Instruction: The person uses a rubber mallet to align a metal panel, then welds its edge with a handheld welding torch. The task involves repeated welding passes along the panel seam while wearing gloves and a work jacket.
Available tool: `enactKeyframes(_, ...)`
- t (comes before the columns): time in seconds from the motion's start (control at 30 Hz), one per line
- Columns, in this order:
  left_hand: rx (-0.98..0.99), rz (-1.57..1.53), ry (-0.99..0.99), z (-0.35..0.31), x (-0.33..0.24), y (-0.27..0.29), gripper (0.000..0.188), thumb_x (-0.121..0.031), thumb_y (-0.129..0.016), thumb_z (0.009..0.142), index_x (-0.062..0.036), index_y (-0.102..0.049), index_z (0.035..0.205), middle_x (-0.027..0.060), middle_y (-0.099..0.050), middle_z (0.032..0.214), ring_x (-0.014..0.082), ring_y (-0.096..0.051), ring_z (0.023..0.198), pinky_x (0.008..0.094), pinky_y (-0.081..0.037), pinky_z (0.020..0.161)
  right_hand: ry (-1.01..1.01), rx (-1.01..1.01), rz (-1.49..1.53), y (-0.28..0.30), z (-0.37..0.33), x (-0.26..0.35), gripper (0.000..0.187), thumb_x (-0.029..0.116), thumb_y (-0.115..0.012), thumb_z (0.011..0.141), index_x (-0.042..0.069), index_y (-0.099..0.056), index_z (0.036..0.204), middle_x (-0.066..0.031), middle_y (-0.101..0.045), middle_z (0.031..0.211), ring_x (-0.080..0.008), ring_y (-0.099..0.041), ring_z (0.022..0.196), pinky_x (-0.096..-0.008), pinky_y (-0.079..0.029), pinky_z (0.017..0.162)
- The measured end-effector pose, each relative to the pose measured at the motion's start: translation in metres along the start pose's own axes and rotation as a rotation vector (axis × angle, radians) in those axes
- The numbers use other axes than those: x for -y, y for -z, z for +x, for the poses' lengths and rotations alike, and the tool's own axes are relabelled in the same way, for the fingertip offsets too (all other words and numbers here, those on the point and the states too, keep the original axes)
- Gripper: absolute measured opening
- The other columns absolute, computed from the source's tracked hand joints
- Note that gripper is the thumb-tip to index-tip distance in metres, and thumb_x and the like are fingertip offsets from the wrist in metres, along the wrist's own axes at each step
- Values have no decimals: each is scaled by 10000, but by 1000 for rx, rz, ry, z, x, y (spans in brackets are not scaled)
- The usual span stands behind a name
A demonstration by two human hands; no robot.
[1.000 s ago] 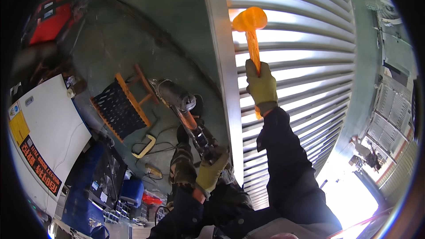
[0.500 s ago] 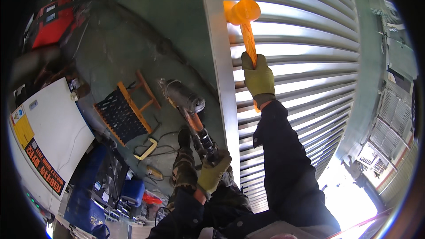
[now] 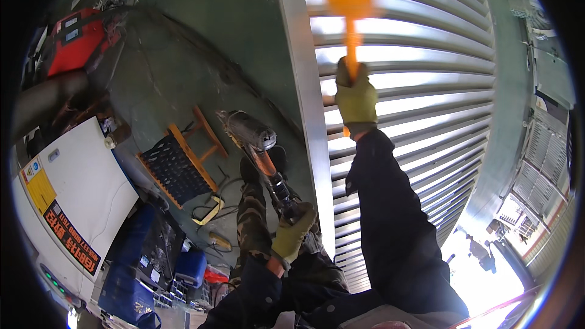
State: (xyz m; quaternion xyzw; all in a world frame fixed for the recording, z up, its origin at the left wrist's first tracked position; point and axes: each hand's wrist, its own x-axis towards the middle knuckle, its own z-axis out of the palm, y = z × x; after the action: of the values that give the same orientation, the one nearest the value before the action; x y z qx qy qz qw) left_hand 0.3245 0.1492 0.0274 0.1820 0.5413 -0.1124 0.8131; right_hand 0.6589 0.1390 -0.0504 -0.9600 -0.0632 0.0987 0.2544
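Note:
My right hand (image 3: 356, 99), in a yellow-green work glove, is closed around the handle of an orange mallet (image 3: 351, 1). The mallet head is blurred by motion and sits above the slats of a large metal louvre panel (image 3: 420, 79), near its left frame bar (image 3: 300, 79). My left hand (image 3: 294, 231), gloved likewise, is wrapped around the near end of a long tool (image 3: 263, 157). This tool has a thick black end, a copper-orange middle and a black grip; its exact kind is unclear. It points away over the floor, left of the panel.
Left of my legs stands a stool (image 3: 178, 167) with a woven black seat. A yellow clamp-like tool (image 3: 210, 211) and cables lie beside it. A white cabinet (image 3: 85, 176) stands far left, with a red machine (image 3: 76, 42) behind. A dark hose (image 3: 225, 70) crosses the floor.
The mallet has moved up off the frame bar and slightly right, with my right hand raised a little. My left hand keeps its hold on the long tool. The view has shifted slightly.

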Motion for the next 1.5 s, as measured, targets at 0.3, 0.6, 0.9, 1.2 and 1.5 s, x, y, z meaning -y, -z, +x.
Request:
enactKeyframes(0.3,57,13,12,23,-45,0,266,-113,-872,1012,-102,-776,1259,5,-762,1000,136,-733,815,325,-590,734,-227,210,161,14,19,13,624,657,-611,1118,41,-671,1202,-283,-756,906,-541,-736,875,-572,-582,807)
enactKeyframes(0.6,106,123,80,61,-103,10,258,-129,-875,1006,-87,-790,1246,3,-760,977,132,-727,804,326,-587,736,57,-170,288,-15,55,41,345,378,-701,1141,51,-591,1150,-213,-751,854,-406,-756,686,-474,-566,607)
enactKeyframes(0.9,99,100,196,54,-142,19,229,-120,-839,1033,-85,-777,1251,39,-748,914,152,-726,749,352,-589,643,-369,184,145,-8,68,89,537,593,-695,1109,56,-693,1134,-132,-754,804,-270,-761,658,-441,-591,653)
enactKeyframes(1.2,58,114,178,62,-151,32,174,-107,-817,1043,-88,-772,1209,26,-749,901,142,-712,738,333,-577,659,-59,-186,549,0,109,146,381,396,-737,1129,39,-607,1138,-171,-733,793,-274,-763,689,-409,-556,588)
enactKeyframes(1.5,70,143,240,64,-177,23,173,-129,-829,1038,-92,-791,1203,13,-767,932,134,-730,795,337,-591,724,-400,149,150,-39,133,116,619,651,-622,1117,36,-668,1164,-217,-760,843,-404,-782,752,-509,-601,704)
